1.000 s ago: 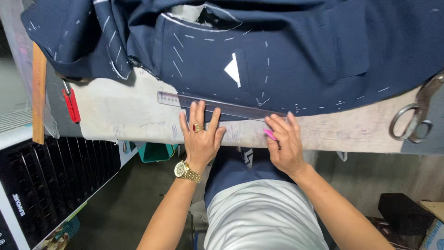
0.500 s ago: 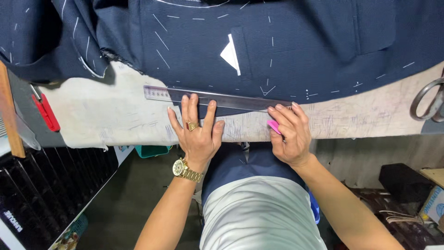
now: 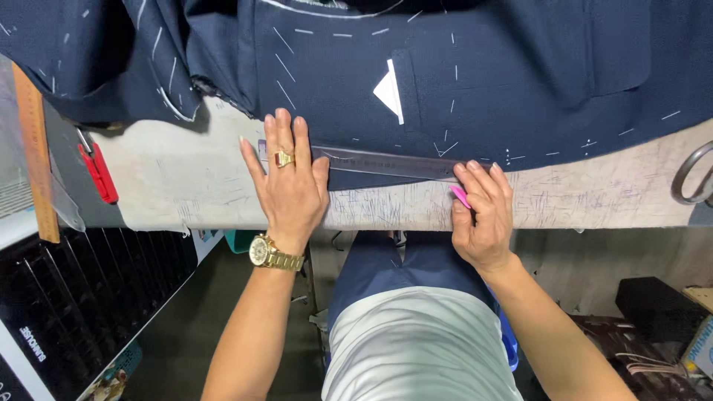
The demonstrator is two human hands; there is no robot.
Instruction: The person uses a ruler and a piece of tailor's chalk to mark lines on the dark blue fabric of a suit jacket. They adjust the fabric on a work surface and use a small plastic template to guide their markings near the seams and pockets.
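Note:
A dark navy jacket (image 3: 475,82) with white basting stitches and a white triangular chalk patch lies spread on a pale work table (image 3: 186,178). Along its lower hem rests a clear long ruler (image 3: 386,162). My left hand (image 3: 288,182), with a ring and a gold watch, presses flat on the ruler's left end with fingers spread. My right hand (image 3: 484,212) sits at the ruler's right end and pinches a small pink piece of chalk (image 3: 460,196) against the cloth edge.
Red thread snips (image 3: 96,169) lie at the table's left end beside a wooden ruler (image 3: 33,156). Scissor handles (image 3: 692,174) show at the right edge. Below the table are dark shelves on the left and boxes on the right.
The view has shifted closer along the table. My left hand has slid up onto the ruler and my right hand stays at the hem with the pink chalk.

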